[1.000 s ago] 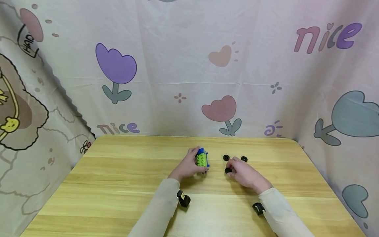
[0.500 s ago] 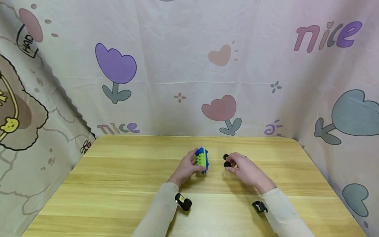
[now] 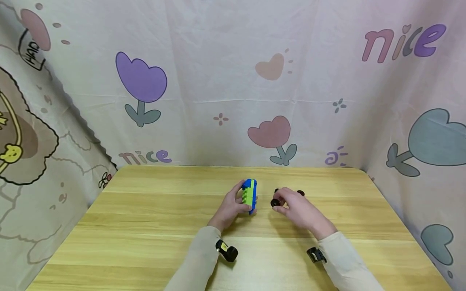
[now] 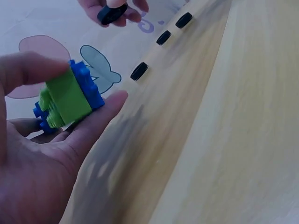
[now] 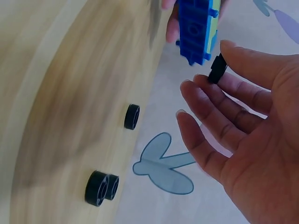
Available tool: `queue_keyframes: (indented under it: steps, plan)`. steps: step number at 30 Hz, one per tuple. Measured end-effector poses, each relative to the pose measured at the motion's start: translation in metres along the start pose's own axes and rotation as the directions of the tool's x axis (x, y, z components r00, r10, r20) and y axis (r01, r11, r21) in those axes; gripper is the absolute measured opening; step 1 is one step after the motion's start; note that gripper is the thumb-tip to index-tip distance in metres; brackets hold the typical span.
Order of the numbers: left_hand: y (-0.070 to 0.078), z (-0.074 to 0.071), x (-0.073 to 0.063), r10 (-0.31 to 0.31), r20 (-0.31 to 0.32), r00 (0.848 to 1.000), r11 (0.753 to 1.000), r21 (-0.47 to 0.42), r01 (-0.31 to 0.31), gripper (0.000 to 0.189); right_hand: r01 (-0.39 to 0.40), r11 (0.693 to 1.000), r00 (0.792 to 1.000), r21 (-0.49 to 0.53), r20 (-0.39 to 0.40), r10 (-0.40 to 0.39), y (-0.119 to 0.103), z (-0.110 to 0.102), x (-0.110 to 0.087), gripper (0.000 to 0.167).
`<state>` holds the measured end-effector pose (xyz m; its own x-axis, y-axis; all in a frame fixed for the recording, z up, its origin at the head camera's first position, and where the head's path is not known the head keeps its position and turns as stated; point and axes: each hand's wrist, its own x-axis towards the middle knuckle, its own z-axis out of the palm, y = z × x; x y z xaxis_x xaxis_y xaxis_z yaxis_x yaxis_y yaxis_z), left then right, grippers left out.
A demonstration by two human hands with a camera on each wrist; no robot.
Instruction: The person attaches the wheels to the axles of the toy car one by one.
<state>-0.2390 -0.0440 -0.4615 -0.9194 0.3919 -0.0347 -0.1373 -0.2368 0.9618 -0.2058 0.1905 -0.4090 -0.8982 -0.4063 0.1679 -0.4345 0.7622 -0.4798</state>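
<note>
My left hand (image 3: 228,208) grips a small toy-car body (image 3: 249,196) built of green and blue bricks, with thumb and fingers at its two ends. In the left wrist view its green side (image 4: 70,95) and green studs show. The right wrist view shows its blue underside (image 5: 194,30) with short pegs along the edges. To the right, my right hand (image 3: 300,208) pinches a black toy wheel (image 3: 275,203) between thumb and index finger, the other fingers loosely bent. That wheel (image 5: 217,69) is near the lower end of the car body, apart from it in the head view.
Three more black wheels lie on the wooden table (image 3: 145,226): a near one (image 4: 139,71), a middle one (image 4: 163,37) and a far one (image 4: 184,20). Behind the table hangs a printed cloth (image 3: 204,81). Small black cameras sit on the left wrist (image 3: 227,251) and right wrist (image 3: 316,255).
My right hand has lifted the wheel and carried it slightly left and away from me. My left hand has tilted the car body so that its blue base turns to the right.
</note>
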Motion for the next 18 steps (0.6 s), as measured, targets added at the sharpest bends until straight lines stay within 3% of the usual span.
queue_keyframes:
  steps: [5,11,18]
  plan:
    - [-0.001,0.005,-0.002,0.035,0.021,0.999,0.994,-0.1,-0.033,0.101,0.035,0.999,0.999,-0.004,-0.024,-0.035,-0.008,0.001,0.0,0.023]
    - [-0.004,0.01,-0.002,0.105,0.006,0.994,0.985,-0.139,-0.103,0.098,0.052,0.998,0.996,0.028,-0.069,-0.05,-0.015,0.005,0.001,0.025]
    - [-0.009,0.013,-0.004,0.109,-0.011,0.994,0.982,-0.156,-0.109,0.098,0.078,0.996,0.992,0.046,-0.102,-0.073,-0.022,0.009,0.003,0.025]
